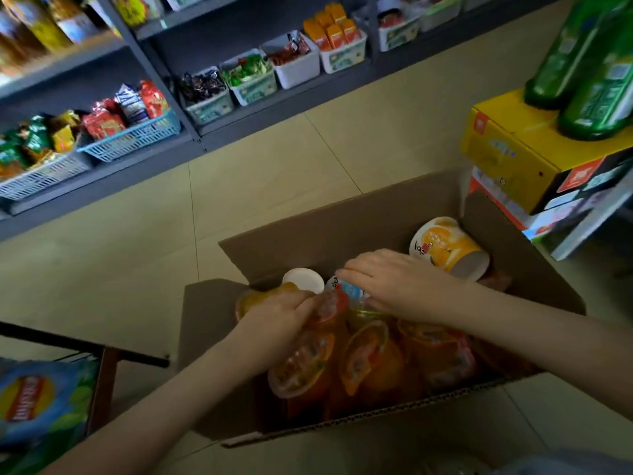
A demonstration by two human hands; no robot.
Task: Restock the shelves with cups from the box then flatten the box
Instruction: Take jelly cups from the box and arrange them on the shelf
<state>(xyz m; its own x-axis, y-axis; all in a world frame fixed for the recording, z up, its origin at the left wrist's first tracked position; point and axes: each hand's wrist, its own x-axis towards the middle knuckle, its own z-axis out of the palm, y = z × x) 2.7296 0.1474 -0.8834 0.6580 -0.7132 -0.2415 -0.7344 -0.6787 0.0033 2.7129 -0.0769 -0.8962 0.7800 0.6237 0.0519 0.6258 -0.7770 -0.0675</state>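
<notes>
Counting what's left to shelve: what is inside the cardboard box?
Inside the cardboard box lie orange fruit cups on their sides, plus a yellow-labelled cup at the far right. The left hand grips a red-lidded cup; the right hand covers another. Anything beneath is hidden.

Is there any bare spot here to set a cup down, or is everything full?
The tiled floor between the grey shelves and the cardboard box is bare. Crowded: the box itself, packed with cups, the shelf baskets, and the yellow carton under the green bottles.
</notes>
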